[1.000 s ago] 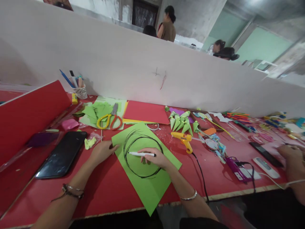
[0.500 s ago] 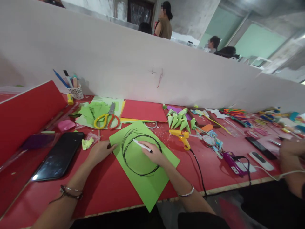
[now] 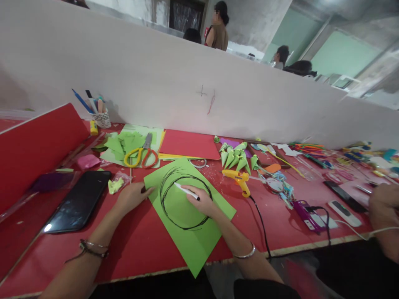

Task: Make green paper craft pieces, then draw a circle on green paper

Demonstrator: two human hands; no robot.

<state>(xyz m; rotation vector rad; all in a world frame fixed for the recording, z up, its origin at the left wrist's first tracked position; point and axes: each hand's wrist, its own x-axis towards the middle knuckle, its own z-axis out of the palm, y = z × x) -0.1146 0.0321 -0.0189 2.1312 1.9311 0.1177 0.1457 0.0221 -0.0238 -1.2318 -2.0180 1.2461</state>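
Observation:
A white marker with a black end (image 3: 188, 191) is gripped in my right hand (image 3: 202, 202). Its tip is at the upper left of a black ring of sketched strokes on a bright green sheet of paper (image 3: 195, 253). The sheet lies at an angle, one corner past the table's front edge. At its left corner, the curled fingers of my left hand (image 3: 132, 197) hold the edge; the fingertips are partly hidden.
Scissors (image 3: 141, 154) lie on green scraps behind my left hand, and a phone (image 3: 79, 203) is to its left. A yellow glue gun (image 3: 238, 179) with a black cord rests right of the sheet, below green paper cones (image 3: 235, 158). Another person's hand (image 3: 385, 203) is at far right.
Both hands, the marker and the sheet keep nearly the same place. The whole view has shifted slightly. At far right the other person's hand has moved a little.

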